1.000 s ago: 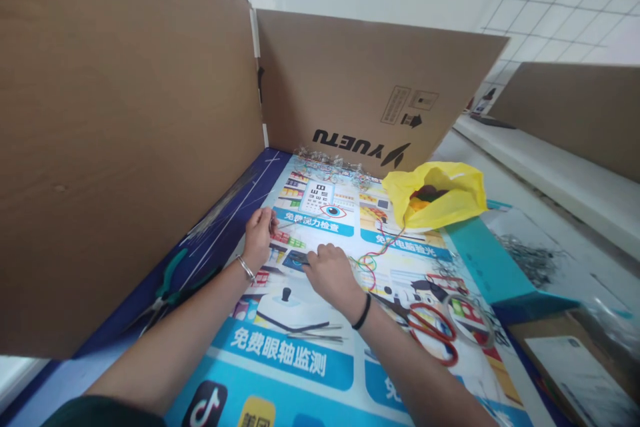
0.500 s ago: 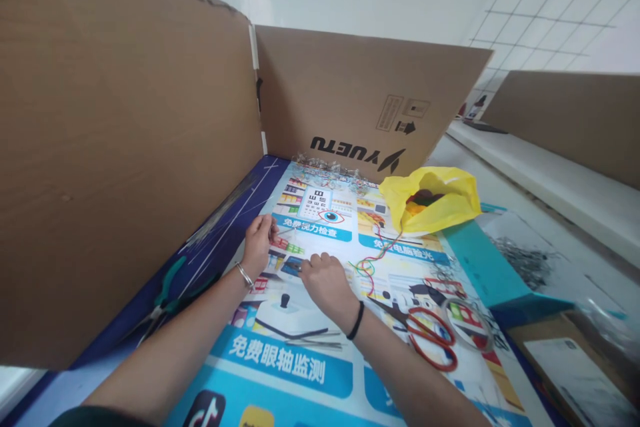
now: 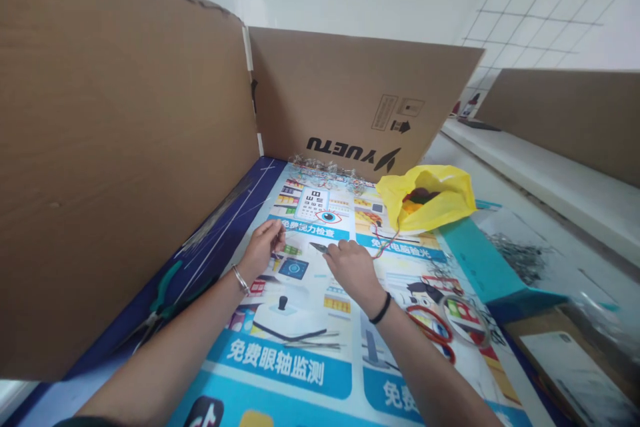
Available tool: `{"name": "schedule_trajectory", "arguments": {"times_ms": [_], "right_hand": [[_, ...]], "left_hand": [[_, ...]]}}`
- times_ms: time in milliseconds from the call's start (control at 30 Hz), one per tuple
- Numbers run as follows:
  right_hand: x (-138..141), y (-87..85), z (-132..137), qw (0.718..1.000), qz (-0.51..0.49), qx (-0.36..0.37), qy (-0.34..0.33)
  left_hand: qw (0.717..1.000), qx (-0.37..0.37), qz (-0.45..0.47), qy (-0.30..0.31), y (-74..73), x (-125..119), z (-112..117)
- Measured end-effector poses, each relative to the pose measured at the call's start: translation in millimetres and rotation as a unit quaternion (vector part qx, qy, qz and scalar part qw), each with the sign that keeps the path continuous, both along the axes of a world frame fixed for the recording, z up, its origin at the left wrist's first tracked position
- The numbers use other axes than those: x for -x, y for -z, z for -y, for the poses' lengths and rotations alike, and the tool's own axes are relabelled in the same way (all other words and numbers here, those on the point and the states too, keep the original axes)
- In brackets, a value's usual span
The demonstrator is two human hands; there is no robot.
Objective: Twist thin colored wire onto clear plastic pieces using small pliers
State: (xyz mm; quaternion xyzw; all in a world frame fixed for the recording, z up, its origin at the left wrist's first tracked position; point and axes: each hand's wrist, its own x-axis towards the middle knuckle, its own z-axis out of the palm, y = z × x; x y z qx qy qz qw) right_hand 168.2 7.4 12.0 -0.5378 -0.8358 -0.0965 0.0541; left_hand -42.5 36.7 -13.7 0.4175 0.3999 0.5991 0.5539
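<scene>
My left hand (image 3: 263, 245) is closed in a pinch over the printed mat (image 3: 345, 353); a faint thin wire seems to stick out from its fingertips. To its right, my right hand (image 3: 350, 267) is closed around a dark pointed tool (image 3: 319, 248). Only the tip shows, aimed left toward my left hand; the fingers hide the rest, so its kind is unclear. Red-handled scissors (image 3: 430, 323) lie beside my right forearm, which covers their blades. Green-handled pliers (image 3: 163, 303) rest left of my left forearm.
Cardboard panels (image 3: 150, 113) stand left and behind. A yellow bag (image 3: 453, 190) with colored strings sits at the back right, near a teal tray (image 3: 480, 260) and small metal pieces (image 3: 520, 257). Clear tangled bits (image 3: 330, 170) lie along the back; straight wires (image 3: 215, 217) lie left.
My right hand has moved right and slightly up, and a dark pointed tip now shows from it. My left hand has shifted slightly right. The scissor blades are now covered by my forearm.
</scene>
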Motion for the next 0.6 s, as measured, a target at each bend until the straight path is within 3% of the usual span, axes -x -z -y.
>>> {"name": "schedule_trajectory", "arguments": {"times_ms": [200, 367, 600], "right_hand": [[-7, -4.5, -2, 1.000, -0.006, -0.018, 0.003], [-5, -5.3, 2, 0.997, 0.014, -0.072, -0.019], [2, 0.0, 7, 0.994, 0.026, -0.099, -0.049]], "left_hand": [[0.993, 0.023, 0.000, 0.118, -6.4, 0, 6], [0.967, 0.070, -0.028, 0.244, -5.7, 0, 9], [0.954, 0.052, -0.051, 0.290, -6.0, -8, 17]]}}
